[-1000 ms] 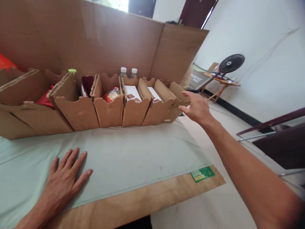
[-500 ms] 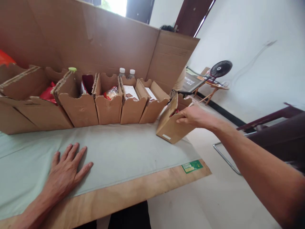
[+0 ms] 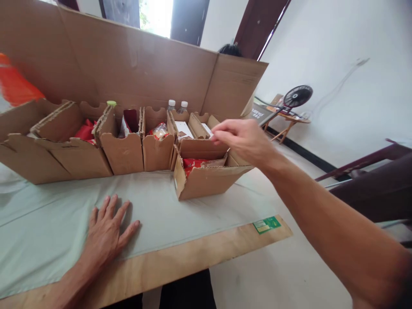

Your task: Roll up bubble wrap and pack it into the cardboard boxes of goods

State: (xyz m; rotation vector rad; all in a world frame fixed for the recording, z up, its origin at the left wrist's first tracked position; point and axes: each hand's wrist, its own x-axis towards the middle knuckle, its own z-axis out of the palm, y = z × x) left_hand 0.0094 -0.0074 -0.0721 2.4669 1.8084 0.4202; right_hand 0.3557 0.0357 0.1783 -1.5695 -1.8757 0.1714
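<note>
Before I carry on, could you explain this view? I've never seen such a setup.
There is no machine: these are a person's two bare hands, filmed by a camera on that person's head, looking forward and down. The left hand lies flat on a pale green cloth covering part of a flat wooden board. The right hand is above an open brown cardboard box containing a red packet; whether it grips the box, I cannot tell. Behind are a row of open brown cardboard boxes and a tall brown cardboard panel.

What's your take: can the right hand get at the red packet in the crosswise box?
Probably yes: the right hand is near the open top of the box, and the visible part of the red packet lies uncovered.
</note>
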